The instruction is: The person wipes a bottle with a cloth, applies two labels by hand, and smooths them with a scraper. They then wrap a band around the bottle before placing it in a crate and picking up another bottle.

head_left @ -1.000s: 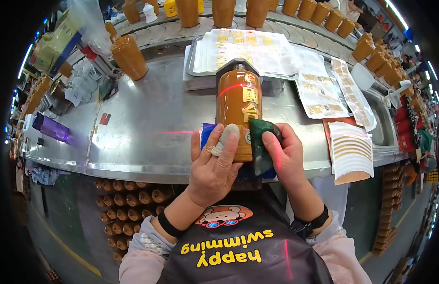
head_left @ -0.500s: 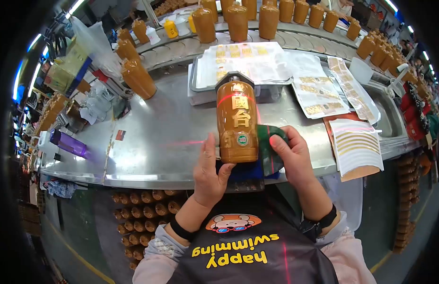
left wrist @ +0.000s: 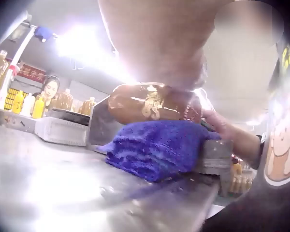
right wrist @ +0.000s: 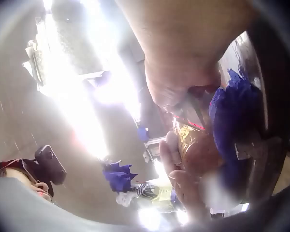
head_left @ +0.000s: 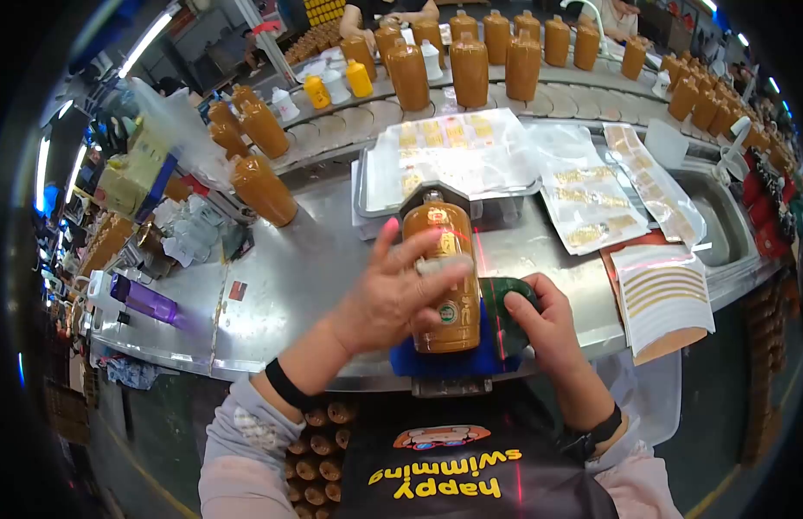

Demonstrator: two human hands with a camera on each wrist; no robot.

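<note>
A glossy brown bottle (head_left: 446,333) lies on a folded blue cloth (head_left: 406,361), its neck at a dark angular holder (head_left: 410,204). My left hand (head_left: 380,298) reaches across the bottle's face, fingers spread and slightly blurred, with a pale pad (head_left: 434,267) under them; they hide most of the gold lettering. On the bottle's right side, my right hand (head_left: 553,327) pinches a dark green sheet (head_left: 502,313) between thumb and fingers. In the left wrist view, the bottle (left wrist: 135,104) rests above the blue cloth (left wrist: 154,147).
Gold-printed sheets (head_left: 496,156) lie on a tray behind the bottle. More sheets (head_left: 591,195) and a striped stack (head_left: 661,298) are at the right, beside a sink (head_left: 721,229). Brown bottles (head_left: 265,190) stand at the back and left; a purple bottle (head_left: 146,298) lies at far left.
My left hand has moved from the bottle's left side to across its face. The bottle turned between the first two frames, bringing its lettering to the middle. My right hand still pinches the green sheet.
</note>
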